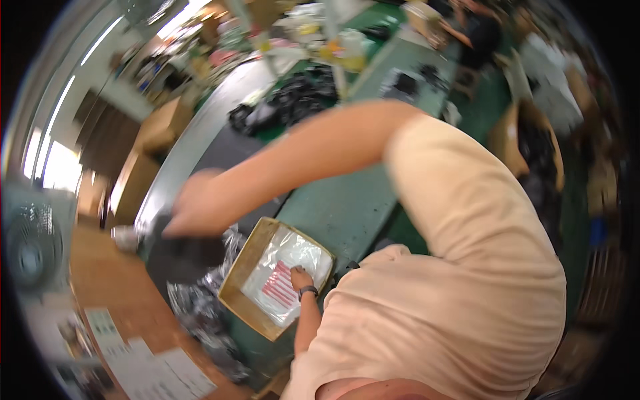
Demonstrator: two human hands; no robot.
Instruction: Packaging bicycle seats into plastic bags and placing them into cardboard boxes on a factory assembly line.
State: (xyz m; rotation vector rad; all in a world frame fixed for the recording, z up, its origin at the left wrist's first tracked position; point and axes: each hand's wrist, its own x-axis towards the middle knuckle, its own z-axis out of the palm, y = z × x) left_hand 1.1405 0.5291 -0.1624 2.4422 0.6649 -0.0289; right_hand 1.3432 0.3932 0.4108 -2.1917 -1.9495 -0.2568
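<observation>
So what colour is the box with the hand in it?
The box is yellowish tan, seen best in the head view.

Left of the open box (241, 267), the right hand (197, 203) is blurred, and whether the dark thing (183, 260) below it is held cannot be told. Inside the box, part of the clear packet (280, 283) is covered by the left hand (301, 277), whose fingers are shown too small to be separated. Far above and right of the box, a co-worker (481, 33) is cut off by the upper edge.
</observation>
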